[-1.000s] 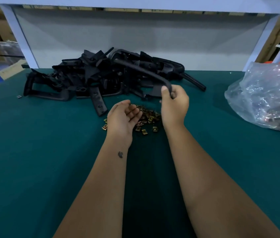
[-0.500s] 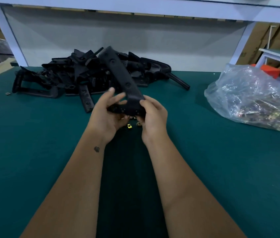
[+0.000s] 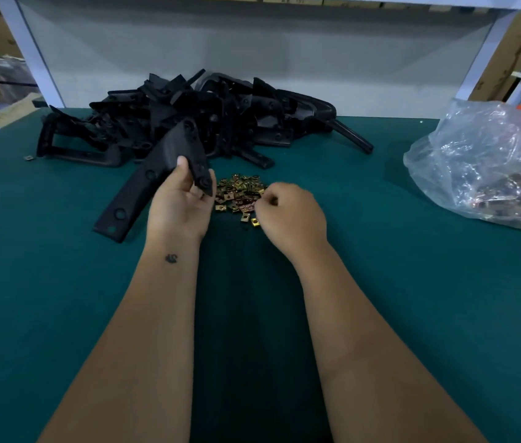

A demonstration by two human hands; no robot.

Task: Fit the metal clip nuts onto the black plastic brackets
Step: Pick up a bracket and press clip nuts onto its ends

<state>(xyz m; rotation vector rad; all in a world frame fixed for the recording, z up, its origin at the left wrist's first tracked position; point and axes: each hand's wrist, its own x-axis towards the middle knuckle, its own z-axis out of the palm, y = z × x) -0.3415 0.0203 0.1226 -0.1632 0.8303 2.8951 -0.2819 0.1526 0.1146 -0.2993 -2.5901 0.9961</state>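
My left hand [image 3: 182, 203] grips a long black plastic bracket [image 3: 153, 177] near its wide end. The bracket slants down to the left, and its far tip is close to the green mat. A small heap of brass-coloured metal clip nuts [image 3: 237, 193] lies just right of that hand. My right hand [image 3: 291, 215] rests at the heap's right edge with its fingers curled, pinching a clip nut that the fingertips mostly hide. A big pile of black brackets [image 3: 221, 116] lies behind, near the back wall.
A clear plastic bag [image 3: 489, 161] holding more clip nuts sits at the right. One stray nut [image 3: 30, 157] lies at the far left by the bracket pile. The green mat [image 3: 61, 298] covers the table. White frame posts [image 3: 26, 49] stand at the back corners.
My right hand has let go of the bracket and dropped to the clip nut heap. My left hand has swung the bracket over to the left, tilted downward.
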